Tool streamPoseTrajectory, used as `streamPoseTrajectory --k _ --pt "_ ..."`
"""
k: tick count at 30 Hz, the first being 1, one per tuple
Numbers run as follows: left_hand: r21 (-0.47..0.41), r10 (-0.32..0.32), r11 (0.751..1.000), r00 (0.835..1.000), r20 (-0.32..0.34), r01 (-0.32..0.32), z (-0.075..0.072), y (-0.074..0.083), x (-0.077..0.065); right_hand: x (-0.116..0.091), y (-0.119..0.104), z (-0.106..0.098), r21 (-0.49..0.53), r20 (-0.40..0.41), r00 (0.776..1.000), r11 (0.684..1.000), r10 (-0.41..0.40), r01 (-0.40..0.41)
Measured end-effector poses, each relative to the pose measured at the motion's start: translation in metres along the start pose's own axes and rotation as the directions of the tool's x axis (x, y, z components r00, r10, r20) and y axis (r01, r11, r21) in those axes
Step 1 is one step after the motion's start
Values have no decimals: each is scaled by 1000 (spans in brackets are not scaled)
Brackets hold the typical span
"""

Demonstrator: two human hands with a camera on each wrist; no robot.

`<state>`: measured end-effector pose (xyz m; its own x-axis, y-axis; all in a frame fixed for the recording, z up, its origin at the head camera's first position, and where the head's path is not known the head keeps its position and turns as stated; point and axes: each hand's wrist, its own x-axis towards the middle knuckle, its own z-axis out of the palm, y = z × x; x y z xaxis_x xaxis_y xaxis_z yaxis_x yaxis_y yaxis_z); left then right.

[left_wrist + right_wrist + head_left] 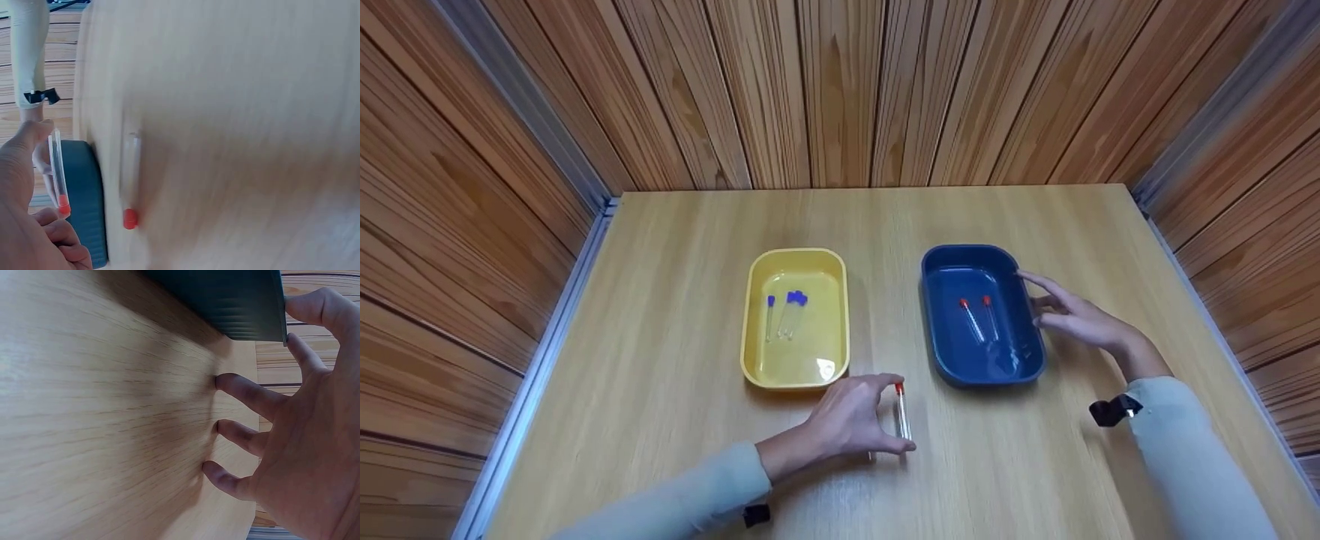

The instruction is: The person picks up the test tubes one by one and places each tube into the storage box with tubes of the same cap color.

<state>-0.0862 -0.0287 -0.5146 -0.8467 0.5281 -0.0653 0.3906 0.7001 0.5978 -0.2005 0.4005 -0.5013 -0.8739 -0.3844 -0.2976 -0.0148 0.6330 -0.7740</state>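
Between thumb and forefinger, my left hand (851, 416) pinches a clear test tube with a red cap (902, 412), held above the table in front of the two trays. Its capped end is at the forefinger and the clear end at the thumb. The left wrist view shows a second red-capped test tube (131, 180) lying on the table, mostly hidden by the hand in the head view. My right hand (1080, 319) touches the right rim of a blue tray (937, 345) with thumb and forefinger. Its other fingers (247, 395) are spread, tips on the table.
Two red-capped test tubes (973, 322) lie inside the blue tray. To its left stands a yellow tray (746, 352) holding several test tubes with purple caps (797, 298). Wood-panelled walls (840, 90) enclose the table (660, 360) at the back and sides.
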Motion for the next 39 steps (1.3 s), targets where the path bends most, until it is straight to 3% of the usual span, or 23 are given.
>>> streamPoseTrajectory --k 10,18,23,27,35,39 --pt "-114 13 993 1000 -5 -14 -11 9 10 0 -1 -2 -9 -13 1000 1000 -26 26" --pt "-157 -11 988 993 -117 -7 -17 20 23 -1 0 0 40 -1 998 998 -58 58" --pt "-189 -38 982 991 -127 13 -21 29 36 -3 1 0 31 -4 999 998 -51 51" --pt "-200 -20 980 989 -144 -9 -25 38 51 -3 0 -1 21 -4 999 999 -42 42" --pt "-266 -34 964 994 -107 5 -27 52 77 -1 1 1 14 -18 999 999 -28 29" --pt "-328 -54 945 995 -87 23 -25 57 86 -1 1 1 5 -24 999 1000 -28 29"
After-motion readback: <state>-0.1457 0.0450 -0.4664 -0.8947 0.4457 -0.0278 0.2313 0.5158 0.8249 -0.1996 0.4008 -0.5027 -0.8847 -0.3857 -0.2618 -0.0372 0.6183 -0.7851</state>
